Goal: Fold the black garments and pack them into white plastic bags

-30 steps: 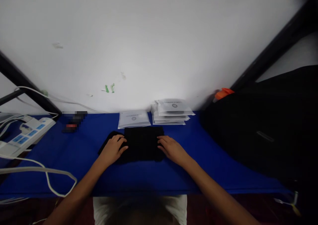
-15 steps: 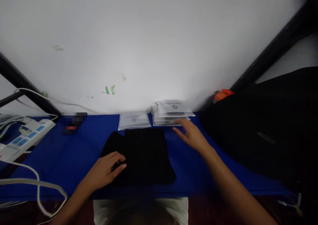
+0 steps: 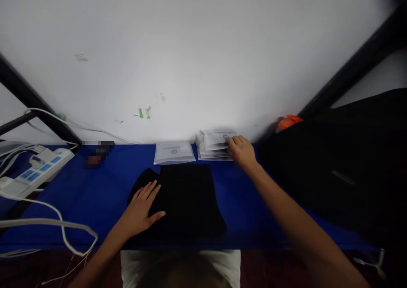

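Note:
A folded black cloth lies on the blue table in front of me. My left hand rests flat on its left edge, fingers stretched out. My right hand reaches to the back of the table and curls its fingers onto the right side of a stack of white packets by the wall. Whether the fingers pinch the top packet is hard to see. A single white packet lies just left of the stack.
A white power strip with white cables sits at the left edge. A small dark object with a red part lies near the wall. A large black bag fills the right side, with an orange item behind it.
My right hand left the black cloth and moved up and right to the packet stack. My left hand slid down the cloth and flattened. The cloth now lies nearer to me.

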Demonstrator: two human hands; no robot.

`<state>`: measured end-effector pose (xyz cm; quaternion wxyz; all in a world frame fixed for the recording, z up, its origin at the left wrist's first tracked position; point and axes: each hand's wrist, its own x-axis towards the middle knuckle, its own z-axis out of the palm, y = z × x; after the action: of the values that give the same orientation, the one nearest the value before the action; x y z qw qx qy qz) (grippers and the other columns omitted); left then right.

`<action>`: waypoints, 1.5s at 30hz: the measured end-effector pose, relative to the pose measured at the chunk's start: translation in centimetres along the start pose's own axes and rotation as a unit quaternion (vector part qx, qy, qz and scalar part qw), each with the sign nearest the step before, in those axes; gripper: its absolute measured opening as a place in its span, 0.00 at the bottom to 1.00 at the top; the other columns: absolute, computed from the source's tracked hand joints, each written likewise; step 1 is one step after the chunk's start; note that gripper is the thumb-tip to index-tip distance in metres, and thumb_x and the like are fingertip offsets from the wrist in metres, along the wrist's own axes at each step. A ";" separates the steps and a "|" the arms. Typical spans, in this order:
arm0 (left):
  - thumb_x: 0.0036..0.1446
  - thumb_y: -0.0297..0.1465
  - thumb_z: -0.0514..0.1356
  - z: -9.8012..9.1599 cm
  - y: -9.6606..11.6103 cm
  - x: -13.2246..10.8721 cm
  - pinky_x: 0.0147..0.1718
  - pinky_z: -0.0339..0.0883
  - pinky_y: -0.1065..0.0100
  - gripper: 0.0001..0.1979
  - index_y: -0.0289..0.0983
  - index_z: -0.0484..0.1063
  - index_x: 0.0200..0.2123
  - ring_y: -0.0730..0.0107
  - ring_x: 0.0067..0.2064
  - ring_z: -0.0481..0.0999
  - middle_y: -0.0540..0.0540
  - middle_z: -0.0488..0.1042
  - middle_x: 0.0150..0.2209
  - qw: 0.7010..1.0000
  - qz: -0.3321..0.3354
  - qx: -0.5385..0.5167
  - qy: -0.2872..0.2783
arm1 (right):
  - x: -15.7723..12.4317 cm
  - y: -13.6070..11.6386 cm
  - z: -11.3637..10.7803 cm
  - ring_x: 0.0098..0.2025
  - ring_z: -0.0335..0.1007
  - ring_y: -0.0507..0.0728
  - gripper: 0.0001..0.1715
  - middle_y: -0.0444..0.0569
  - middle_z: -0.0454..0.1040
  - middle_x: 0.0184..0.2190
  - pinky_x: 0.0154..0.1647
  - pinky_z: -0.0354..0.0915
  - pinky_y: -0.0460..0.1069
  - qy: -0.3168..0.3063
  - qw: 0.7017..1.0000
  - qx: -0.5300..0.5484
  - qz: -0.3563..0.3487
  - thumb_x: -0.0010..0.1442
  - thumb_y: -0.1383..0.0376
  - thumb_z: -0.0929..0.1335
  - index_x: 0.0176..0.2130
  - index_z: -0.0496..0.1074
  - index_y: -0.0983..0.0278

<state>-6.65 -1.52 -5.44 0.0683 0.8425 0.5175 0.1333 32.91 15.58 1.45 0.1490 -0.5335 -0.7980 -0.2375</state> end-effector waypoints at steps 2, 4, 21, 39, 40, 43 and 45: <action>0.60 0.46 0.59 -0.5 0.7 0.4 0.57 0.63 0.45 0.37 0.38 0.51 0.66 0.47 0.64 0.62 0.33 0.59 0.65 0.999 -0.018 -0.021 0.042 | -0.3 -1.2 -1.2 0.39 0.63 0.63 0.12 0.57 0.73 0.35 0.40 0.59 0.55 0.010 1.000 0.001 -0.011 0.60 0.70 0.63 0.41 0.74 0.66; 0.61 0.44 0.60 -1.1 2.1 1.0 0.55 0.66 0.48 0.35 0.40 0.51 0.66 0.50 0.62 0.65 0.34 0.61 0.63 0.991 -0.032 -0.044 0.122 | -1.1 -3.7 -2.8 0.39 0.63 0.62 0.12 0.54 0.73 0.36 0.42 0.59 0.55 0.029 0.999 0.013 -0.034 0.63 0.69 0.62 0.43 0.73 0.63; 0.62 0.24 0.55 -2.1 4.2 3.0 0.43 0.69 0.59 0.06 0.38 0.71 0.37 0.63 0.42 0.75 0.45 0.76 0.38 0.962 0.089 -0.053 0.254 | -11.0 -11.7 -4.3 0.33 0.63 0.58 0.14 0.53 0.73 0.32 0.34 0.61 0.52 0.084 0.965 0.195 -0.156 0.64 0.75 0.60 0.41 0.72 0.66; 0.65 0.27 0.52 -2.8 5.8 5.3 0.40 0.63 0.59 0.08 0.39 0.70 0.35 0.61 0.39 0.73 0.45 0.76 0.34 0.965 0.112 -0.002 0.239 | -10.9 -10.1 -5.2 0.34 0.65 0.57 0.15 0.51 0.73 0.30 0.34 0.63 0.51 0.138 0.943 0.281 -0.112 0.65 0.75 0.59 0.37 0.72 0.64; 0.65 0.27 0.53 -3.1 4.7 4.6 0.40 0.63 0.59 0.07 0.39 0.70 0.36 0.60 0.39 0.73 0.45 0.76 0.34 0.964 0.097 0.007 0.247 | -11.1 -9.5 -5.1 0.34 0.65 0.57 0.14 0.51 0.72 0.30 0.34 0.64 0.51 0.142 0.944 0.283 -0.097 0.64 0.75 0.59 0.37 0.72 0.64; 0.64 0.27 0.54 -3.5 2.5 2.7 0.40 0.63 0.61 0.05 0.39 0.70 0.38 0.62 0.40 0.72 0.45 0.75 0.36 0.978 0.098 -0.014 0.184 | -12.0 -8.5 -4.6 0.33 0.65 0.56 0.14 0.50 0.72 0.29 0.33 0.65 0.51 0.092 0.946 0.292 -0.105 0.65 0.75 0.60 0.37 0.72 0.64; 0.64 0.29 0.56 -3.1 2.5 1.9 0.39 0.64 0.62 0.04 0.39 0.69 0.36 0.63 0.40 0.72 0.45 0.74 0.37 0.985 0.119 -0.038 0.120 | -12.6 -8.5 -4.3 0.33 0.65 0.56 0.15 0.50 0.73 0.30 0.33 0.65 0.51 0.028 0.948 0.291 -0.127 0.64 0.75 0.59 0.37 0.72 0.64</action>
<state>-4.65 -1.00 -1.52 0.0211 0.8724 0.4130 0.2605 29.92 0.73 -3.02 0.2888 -0.3543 -0.8890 -0.0273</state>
